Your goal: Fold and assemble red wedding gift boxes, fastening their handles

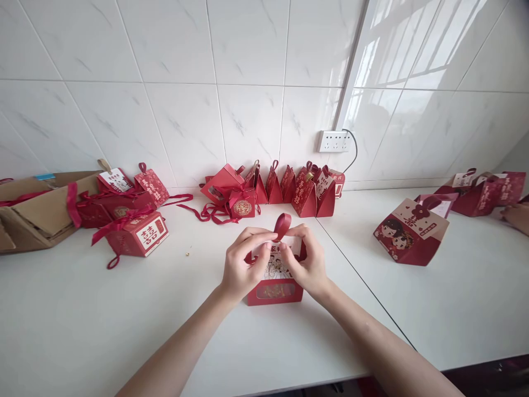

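Fingers (261, 258) of the left hand (243, 262) and right hand (309, 262) are closed on the top of the red box (275, 282), beside its ribbon loop (282, 225). This box is stood on the bench (206, 342), with other boxes (304, 197) at twelve o'clock from it. Equal, light pressure should be given, so that no crease is made.

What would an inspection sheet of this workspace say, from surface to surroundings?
Surface: white tabletop, bearing gift boxes.
Job's things: red windowed gift box, upright, with a ribbon loop on top.
Clutter: cardboard box at left; double-happiness gift box nearby; triangular gift boxes near the wall; couple-print gift box at right.
Grippers: none, bare hands; left hand and right hand pinch the windowed box's top, beside the loop.
Cables: dark cable at the power strip.
Surroundings: tiled wall; another person's hand, far right.
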The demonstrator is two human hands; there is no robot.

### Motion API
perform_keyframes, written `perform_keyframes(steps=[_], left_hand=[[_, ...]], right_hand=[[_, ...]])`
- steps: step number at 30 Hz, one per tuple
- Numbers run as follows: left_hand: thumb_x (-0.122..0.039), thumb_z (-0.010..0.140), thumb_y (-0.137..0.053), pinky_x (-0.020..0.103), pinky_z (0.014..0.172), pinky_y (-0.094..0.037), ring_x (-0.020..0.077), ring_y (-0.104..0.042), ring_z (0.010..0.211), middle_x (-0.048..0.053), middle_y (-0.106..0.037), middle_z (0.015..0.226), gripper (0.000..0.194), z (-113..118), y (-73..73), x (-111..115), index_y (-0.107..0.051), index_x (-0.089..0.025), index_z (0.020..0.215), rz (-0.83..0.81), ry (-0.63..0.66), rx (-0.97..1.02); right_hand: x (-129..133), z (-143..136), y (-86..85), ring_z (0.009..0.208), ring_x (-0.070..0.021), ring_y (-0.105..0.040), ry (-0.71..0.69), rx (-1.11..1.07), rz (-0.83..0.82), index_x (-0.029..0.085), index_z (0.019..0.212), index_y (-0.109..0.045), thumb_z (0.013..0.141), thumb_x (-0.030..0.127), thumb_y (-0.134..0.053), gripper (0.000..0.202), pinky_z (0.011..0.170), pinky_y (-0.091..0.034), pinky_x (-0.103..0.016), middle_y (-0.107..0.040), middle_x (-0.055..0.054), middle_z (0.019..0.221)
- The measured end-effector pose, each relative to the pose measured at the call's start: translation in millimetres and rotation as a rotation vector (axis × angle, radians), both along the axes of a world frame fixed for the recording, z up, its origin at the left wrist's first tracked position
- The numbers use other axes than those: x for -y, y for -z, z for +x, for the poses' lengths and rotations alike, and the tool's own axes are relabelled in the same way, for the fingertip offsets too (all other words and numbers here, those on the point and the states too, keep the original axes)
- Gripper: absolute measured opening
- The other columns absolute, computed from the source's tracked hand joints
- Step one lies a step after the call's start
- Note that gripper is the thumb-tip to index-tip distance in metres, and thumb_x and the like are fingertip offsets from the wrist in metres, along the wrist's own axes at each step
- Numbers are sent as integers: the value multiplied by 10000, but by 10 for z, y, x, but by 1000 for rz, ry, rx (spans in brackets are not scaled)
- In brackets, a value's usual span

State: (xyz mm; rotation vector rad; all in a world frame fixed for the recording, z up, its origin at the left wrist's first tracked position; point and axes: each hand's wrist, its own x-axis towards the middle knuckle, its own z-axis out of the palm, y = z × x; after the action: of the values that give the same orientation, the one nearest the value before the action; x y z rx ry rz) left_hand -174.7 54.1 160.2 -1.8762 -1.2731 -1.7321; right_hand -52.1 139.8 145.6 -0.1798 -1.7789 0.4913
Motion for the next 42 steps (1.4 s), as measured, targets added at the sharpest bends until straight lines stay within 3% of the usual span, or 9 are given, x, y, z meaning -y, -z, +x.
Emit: perform_keyframes(steps=[17,22,27,32,37,40,42], left_hand=[[-139,855,-617,201,652,-529,104,-641,722,-12,-652,791,75,84,54,-37,-632,-201,894,17,-84,95],[-199,828,-652,210,640,-551,121,-679,707,-4,-702,828,236,93,76,-15,-589,-200,1055,-28,-112,234],[-227,818,-663,179,551,-516,99,-651,605,-30,-695,731,61,90,79,7,-625,-199,858,-92,-128,257],[-192,818,-662,182,728,-551,115,-700,809,-12,-732,866,79,71,62,-2,-628,-200,889,-61,-90,247],[-207,817,-665,149,631,-528,87,-679,689,-36,-717,778,50,59,28,6,-625,-202,847,-116,-91,275],[-226,819,-660,160,602,-521,93,-668,657,-32,-710,767,50,63,27,11,-625,-200,843,-147,-90,301],[-244,820,-660,169,583,-515,97,-658,634,-30,-699,744,62,64,39,13,-626,-200,845,-162,-93,315]], right_hand=[[10,-19,-8,577,-107,-498,35,17,-50,219,856,-505,897,202,-530,50,523,-405,-237,-530,25,726],[13,-10,-7,563,-109,-479,37,34,-63,219,906,-528,904,217,-521,7,516,-393,-244,-547,18,745],[19,7,-36,580,-116,-458,49,55,-6,215,928,-593,914,188,-511,87,532,-377,-247,-489,26,693],[8,9,-37,597,-119,-461,35,51,-1,215,907,-599,917,186,-517,87,539,-371,-249,-491,24,697],[3,0,-27,630,-128,-490,28,58,-17,218,893,-584,927,196,-508,86,567,-388,-259,-514,16,719],[-10,16,-19,705,-146,-533,-33,61,-31,223,971,-564,924,204,-494,86,630,-427,-281,-554,-6,802],[-35,38,4,739,-164,-545,-132,56,-50,230,1128,-510,909,230,-486,220,651,-451,-303,-559,-22,860]])
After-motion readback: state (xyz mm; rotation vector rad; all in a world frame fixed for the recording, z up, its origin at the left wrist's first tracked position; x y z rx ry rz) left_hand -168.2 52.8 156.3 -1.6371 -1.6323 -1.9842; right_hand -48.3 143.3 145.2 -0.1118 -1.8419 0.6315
